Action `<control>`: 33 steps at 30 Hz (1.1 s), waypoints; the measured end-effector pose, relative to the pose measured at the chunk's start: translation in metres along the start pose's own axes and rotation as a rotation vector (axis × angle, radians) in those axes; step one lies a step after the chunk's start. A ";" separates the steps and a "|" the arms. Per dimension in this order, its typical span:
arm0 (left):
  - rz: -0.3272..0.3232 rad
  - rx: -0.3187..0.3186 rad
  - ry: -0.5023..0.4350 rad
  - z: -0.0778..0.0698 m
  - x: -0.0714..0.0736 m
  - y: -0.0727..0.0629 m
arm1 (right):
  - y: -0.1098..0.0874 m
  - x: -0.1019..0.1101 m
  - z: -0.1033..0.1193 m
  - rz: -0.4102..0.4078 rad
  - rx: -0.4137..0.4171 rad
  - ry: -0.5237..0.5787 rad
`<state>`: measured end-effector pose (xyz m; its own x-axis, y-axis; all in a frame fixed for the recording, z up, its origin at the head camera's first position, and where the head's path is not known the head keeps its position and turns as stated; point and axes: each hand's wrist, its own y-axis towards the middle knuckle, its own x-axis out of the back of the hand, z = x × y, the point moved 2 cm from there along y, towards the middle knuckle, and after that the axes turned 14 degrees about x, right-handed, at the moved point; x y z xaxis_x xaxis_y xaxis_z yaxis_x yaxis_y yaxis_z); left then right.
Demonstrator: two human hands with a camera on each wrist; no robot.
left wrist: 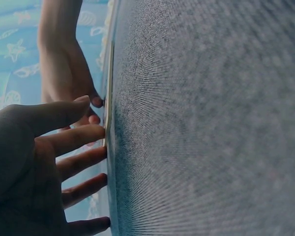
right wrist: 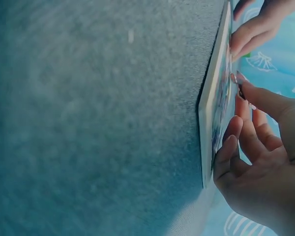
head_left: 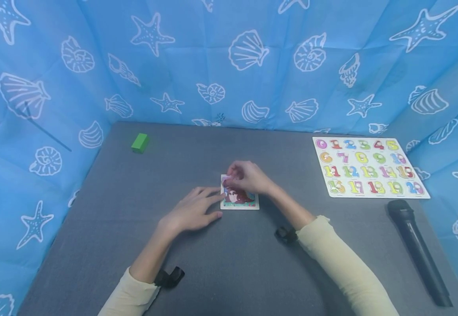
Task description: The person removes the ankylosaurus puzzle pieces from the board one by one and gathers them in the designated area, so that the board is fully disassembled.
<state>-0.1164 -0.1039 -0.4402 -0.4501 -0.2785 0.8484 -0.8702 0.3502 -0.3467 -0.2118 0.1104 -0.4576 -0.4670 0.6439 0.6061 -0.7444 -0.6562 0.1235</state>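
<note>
A small square picture puzzle (head_left: 240, 202) with a brown animal on it lies flat on the grey table, near the middle in the head view. My left hand (head_left: 195, 210) rests at its left side with fingers spread and fairly straight, fingertips at the board's edge (left wrist: 109, 93). Over the puzzle's upper part, my right hand (head_left: 250, 179) pinches a small thin puzzle piece (right wrist: 240, 90) between thumb and fingers, close above the board's face. The fingers hide part of the picture, and the piece's shape cannot be made out.
A green block (head_left: 140, 143) sits at the back left. At the right lies a white number board (head_left: 371, 167) with colourful numerals, and a black microphone (head_left: 419, 252) lies in front of it. Blue shell-patterned cloth (head_left: 213, 66) hangs around the table (head_left: 233, 272).
</note>
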 end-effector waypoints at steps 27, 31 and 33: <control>-0.004 0.021 -0.011 0.000 -0.004 0.002 | -0.062 0.067 -0.027 -0.197 -0.184 0.108; -0.006 0.016 -0.019 0.000 -0.004 0.001 | -0.070 0.077 -0.037 -0.201 -0.213 0.089; -0.009 0.013 -0.021 0.001 -0.004 0.001 | -0.073 0.079 -0.041 -0.202 -0.235 0.085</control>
<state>-0.1153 -0.1029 -0.4444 -0.4464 -0.3003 0.8429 -0.8766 0.3360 -0.3445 -0.2142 0.2252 -0.4507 -0.3290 0.7891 0.5187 -0.9114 -0.4092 0.0444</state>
